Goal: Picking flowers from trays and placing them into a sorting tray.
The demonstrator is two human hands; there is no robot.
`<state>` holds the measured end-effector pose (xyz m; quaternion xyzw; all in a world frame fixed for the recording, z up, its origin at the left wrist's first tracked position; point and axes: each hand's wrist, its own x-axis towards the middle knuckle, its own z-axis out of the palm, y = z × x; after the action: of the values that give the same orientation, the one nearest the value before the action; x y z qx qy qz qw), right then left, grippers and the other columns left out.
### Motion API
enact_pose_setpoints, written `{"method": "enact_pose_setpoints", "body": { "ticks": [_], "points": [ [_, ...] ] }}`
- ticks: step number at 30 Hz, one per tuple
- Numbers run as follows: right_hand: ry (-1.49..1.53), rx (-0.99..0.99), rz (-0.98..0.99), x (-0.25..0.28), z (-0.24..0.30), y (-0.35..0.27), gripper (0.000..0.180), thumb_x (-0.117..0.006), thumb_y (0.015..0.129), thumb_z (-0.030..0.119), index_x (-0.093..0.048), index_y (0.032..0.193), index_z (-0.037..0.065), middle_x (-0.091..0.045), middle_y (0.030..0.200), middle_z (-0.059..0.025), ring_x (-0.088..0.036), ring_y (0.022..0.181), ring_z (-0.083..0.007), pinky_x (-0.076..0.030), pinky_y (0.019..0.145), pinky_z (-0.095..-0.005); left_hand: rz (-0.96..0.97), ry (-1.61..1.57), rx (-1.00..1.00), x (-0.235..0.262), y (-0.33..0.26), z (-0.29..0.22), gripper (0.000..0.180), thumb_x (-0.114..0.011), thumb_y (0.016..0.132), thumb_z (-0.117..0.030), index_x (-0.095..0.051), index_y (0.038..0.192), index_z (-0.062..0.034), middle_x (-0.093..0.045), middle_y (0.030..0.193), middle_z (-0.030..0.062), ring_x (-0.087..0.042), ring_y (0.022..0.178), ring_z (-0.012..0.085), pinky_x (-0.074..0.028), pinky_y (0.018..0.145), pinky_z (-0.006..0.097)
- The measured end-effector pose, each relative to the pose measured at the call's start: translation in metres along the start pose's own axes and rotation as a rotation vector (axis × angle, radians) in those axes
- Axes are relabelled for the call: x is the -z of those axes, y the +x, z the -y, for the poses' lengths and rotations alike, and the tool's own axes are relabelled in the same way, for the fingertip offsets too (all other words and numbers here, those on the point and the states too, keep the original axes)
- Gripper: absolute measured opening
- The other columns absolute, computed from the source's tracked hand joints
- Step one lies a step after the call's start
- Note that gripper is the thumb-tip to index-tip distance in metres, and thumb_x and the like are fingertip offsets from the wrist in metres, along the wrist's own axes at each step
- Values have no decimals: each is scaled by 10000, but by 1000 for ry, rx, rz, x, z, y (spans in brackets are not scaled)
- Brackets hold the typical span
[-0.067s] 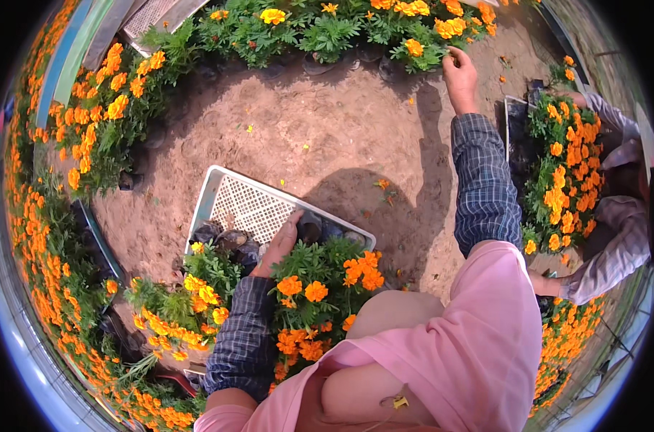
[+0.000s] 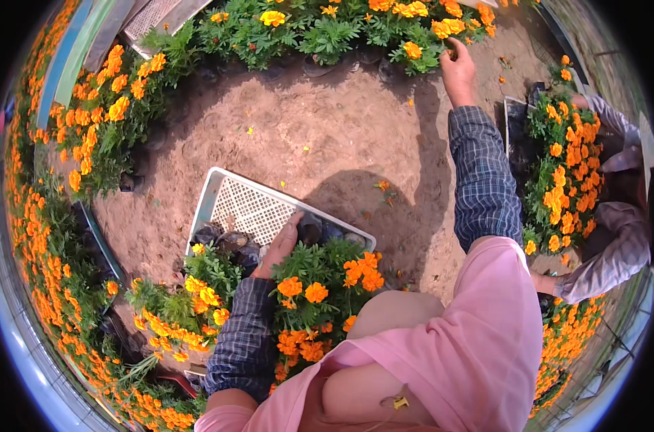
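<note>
My left hand (image 2: 279,248) reaches into a white plastic crate (image 2: 253,205) with a perforated bottom. Its fingers are stretched out, resting beside the dark bags of the potted marigolds (image 2: 316,291) on the crate's right side. More bagged marigolds (image 2: 206,288) stand at its near left. Far ahead, my right hand (image 2: 458,72) is at the edge of a row of marigolds (image 2: 420,50). Thumb and forefinger are curved with a gap between them, close to leaves and an orange bloom; nothing held is visible.
Dense marigolds (image 2: 100,122) line the left side. At the right, a person's sleeved arm (image 2: 604,252) reaches beside another crate (image 2: 516,133) of marigolds. Bare soil (image 2: 320,122) with scattered petals lies between. Boards (image 2: 75,57) stand at the upper left.
My right hand has shifted slightly farther away, and its thumb and forefinger have parted. My left hand stays in place.
</note>
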<state>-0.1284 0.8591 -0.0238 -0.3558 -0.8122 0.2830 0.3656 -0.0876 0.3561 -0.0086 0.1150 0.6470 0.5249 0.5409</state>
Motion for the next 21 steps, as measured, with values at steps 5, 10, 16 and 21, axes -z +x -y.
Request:
{"method": "enact_pose_setpoints", "body": {
  "ticks": [5, 10, 16, 21],
  "points": [
    [-220, 175, 37, -14, -10, 15, 356, -694, 734, 141, -609, 1078, 111, -640, 930, -142, -612, 835, -301, -485, 755, -388, -5, 14, -26, 1, 2, 5, 697, -182, 938, -561, -250, 1408, -50, -240, 1447, 152, -233, 1344, 267, -198, 1101, 359],
    [691, -502, 124, -21, -24, 26, 230, -671, 786, 125, -589, 973, 18, -585, 773, -44, -564, 699, -184, -453, 594, -285, -1, 87, -43, -1, 4, -3, 673, -190, 947, -538, -257, 1406, -49, -255, 1440, 151, -246, 1338, 267, -202, 1098, 357],
    [1383, -756, 311, 7, -6, -17, 59, -584, 842, 78, -526, 850, 87, -441, 678, 15, -416, 590, -90, -341, 485, -231, -51, 117, -58, 11, 1, 23, 672, -208, 947, -537, -264, 1402, -47, -288, 1421, 146, -273, 1324, 255, -228, 1088, 353],
    [-772, 63, 426, 15, -64, -37, 486, -704, 761, 275, -521, 1139, 30, -602, 1011, -123, -584, 910, -245, -480, 766, -325, -11, -1, -12, 4, 11, 22, 709, -221, 929, -576, -266, 1402, -49, -308, 1406, 137, -338, 1288, 247, -297, 1056, 353]
  ]
}}
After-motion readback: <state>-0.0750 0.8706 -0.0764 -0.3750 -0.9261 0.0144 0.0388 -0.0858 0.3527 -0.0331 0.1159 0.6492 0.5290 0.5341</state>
